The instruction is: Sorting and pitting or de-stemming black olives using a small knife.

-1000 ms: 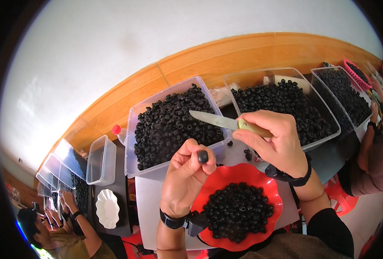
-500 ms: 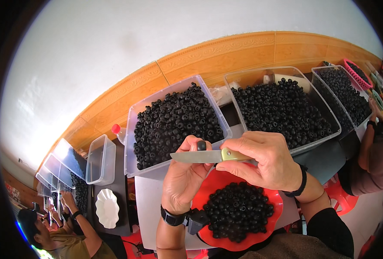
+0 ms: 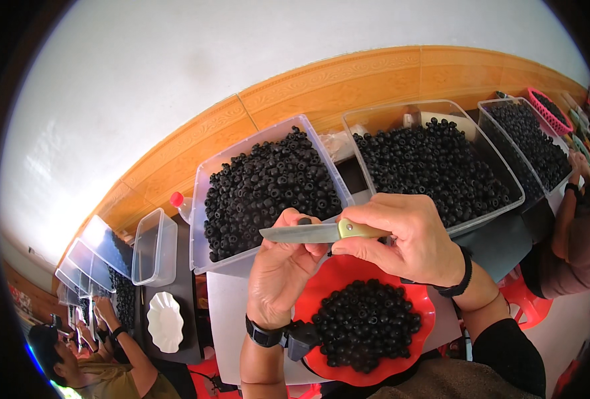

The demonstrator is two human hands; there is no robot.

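My left hand (image 3: 276,279) is closed, pinching a small round black piece (image 3: 304,221) between thumb and fingers. Its lower part is hidden behind the blade. My right hand (image 3: 411,236) grips the pale green handle of a knife (image 3: 301,233), the blade pointing left. The blade crosses in front of my left fingertips, against or very near the piece. Below both hands stands a red scalloped bowl (image 3: 354,378) holding a heap of similar black pieces (image 3: 368,326), some with visible holes. A black band is on each wrist, the left one carrying a small box.
Behind my hands, a left clear bin (image 3: 200,219) and a right clear bin (image 3: 511,206) are filled with black pieces. At left are an empty clear box (image 3: 155,246), a white scalloped dish (image 3: 166,322) and a red-capped bottle (image 3: 177,199). People work at both sides.
The knife blade has risen slightly and now covers more of the black piece. Both hands have shifted a little upward, and their grips look the same.
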